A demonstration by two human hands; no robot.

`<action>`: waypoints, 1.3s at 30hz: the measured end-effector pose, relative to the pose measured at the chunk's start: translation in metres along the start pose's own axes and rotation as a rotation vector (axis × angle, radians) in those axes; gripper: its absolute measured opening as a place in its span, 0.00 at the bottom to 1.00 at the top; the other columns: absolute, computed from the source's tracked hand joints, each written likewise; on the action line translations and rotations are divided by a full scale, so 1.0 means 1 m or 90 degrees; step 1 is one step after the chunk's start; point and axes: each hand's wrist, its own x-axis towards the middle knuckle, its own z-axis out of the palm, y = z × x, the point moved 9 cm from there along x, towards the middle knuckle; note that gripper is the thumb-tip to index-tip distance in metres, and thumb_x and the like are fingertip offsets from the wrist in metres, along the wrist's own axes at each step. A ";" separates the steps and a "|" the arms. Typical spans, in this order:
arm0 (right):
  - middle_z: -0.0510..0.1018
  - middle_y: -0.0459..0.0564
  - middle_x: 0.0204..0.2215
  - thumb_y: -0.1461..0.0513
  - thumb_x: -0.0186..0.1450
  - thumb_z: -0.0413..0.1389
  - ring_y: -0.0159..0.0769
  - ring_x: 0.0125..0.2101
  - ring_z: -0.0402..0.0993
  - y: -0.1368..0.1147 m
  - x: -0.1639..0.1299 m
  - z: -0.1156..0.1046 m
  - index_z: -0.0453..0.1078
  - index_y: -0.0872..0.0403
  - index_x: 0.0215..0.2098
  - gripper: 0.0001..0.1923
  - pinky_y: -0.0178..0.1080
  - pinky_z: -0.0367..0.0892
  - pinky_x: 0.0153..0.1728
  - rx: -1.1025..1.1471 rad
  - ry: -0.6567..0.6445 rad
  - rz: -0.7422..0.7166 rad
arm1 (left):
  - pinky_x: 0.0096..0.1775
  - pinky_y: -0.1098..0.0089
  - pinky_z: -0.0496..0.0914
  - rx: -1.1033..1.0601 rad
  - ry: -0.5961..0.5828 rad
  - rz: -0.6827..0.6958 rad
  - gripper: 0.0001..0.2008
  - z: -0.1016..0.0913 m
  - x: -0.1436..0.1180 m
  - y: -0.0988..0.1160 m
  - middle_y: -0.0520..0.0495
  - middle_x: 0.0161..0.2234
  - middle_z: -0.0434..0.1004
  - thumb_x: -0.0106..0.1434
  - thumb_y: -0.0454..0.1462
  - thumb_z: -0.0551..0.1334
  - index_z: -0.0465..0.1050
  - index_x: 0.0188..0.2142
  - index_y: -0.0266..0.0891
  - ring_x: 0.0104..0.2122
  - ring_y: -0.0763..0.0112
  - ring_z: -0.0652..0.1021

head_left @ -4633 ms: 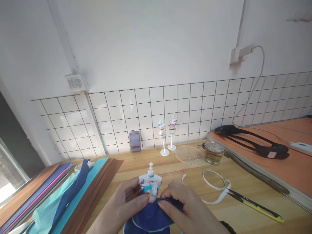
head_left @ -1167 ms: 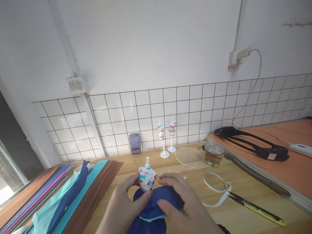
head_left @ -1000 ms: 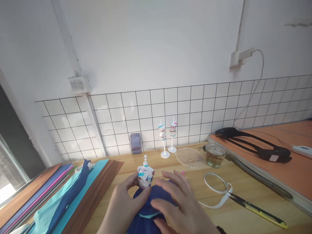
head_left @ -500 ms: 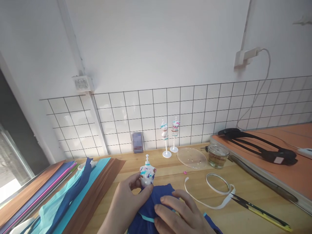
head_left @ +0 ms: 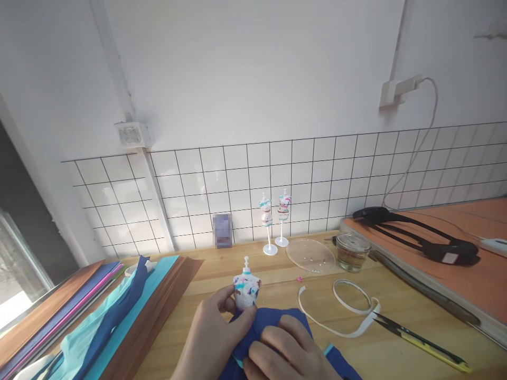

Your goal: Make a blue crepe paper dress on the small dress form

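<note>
A small white dress form point(head_left: 246, 289) with colourful splotches stands upright near the front of the table. My left hand point(head_left: 219, 330) grips it around the waist, thumb in front and fingers behind, pinching the top of a dark blue cloth point(head_left: 277, 319) against it. On that cloth lies my right hand point(head_left: 285, 351), its fingers bent and pressed into the fabric below the form. A light blue trim shows at the cloth's lower left, partly covered by the fingers. The lower part of the form is hidden.
Two mini dress forms point(head_left: 266, 214) stand by the tiled wall. Right of them are a clear disc point(head_left: 311, 256), a glass jar point(head_left: 352, 252), a white tape roll point(head_left: 351, 296) and yellow-black snips point(head_left: 423, 343). Fabric sheets point(head_left: 158, 295) lie left. An orange board point(head_left: 428, 232) carries a black object.
The dress form and my left hand have shifted slightly right and down. My right hand's fingers have curled in, bunching the blue cloth.
</note>
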 end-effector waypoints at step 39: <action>0.68 0.42 0.22 0.57 0.56 0.58 0.30 0.25 0.63 0.072 -0.059 0.043 0.73 0.54 0.28 0.08 0.30 0.59 0.24 0.616 -0.434 0.832 | 0.44 0.66 0.70 -0.098 -0.049 0.082 0.10 -0.011 -0.003 0.017 0.50 0.30 0.81 0.48 0.36 0.65 0.79 0.33 0.41 0.36 0.60 0.77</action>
